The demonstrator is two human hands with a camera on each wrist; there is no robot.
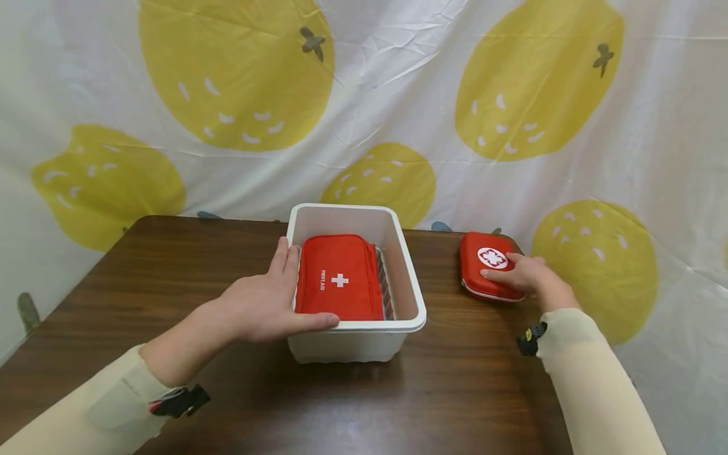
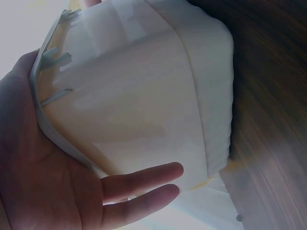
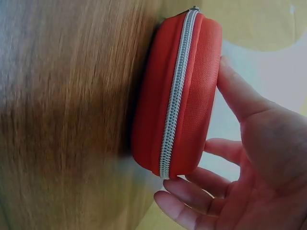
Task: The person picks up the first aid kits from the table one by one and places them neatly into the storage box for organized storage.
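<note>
A white plastic bin (image 1: 348,344) stands on the dark wooden table. My left hand (image 1: 264,303) rests at its near left corner, thumb along the front rim and fingers at the left side. In the left wrist view two fingers (image 2: 144,179) stretch straight along the bin's outer wall. A red first-aid pouch (image 1: 341,272) with a white cross lies in the bin. Right of the bin, a red hard zip case (image 1: 480,275) with a round white emblem lies on the table. My right hand (image 1: 526,275) touches its top with the thumb, other fingers loosely bent at its right edge.
Beside the pouch, inside the bin, something clear and striped (image 1: 387,291) shows in part. A white curtain (image 1: 392,82) with yellow fruit prints hangs right behind the table (image 1: 216,265). The zip case sits near the table's far right corner.
</note>
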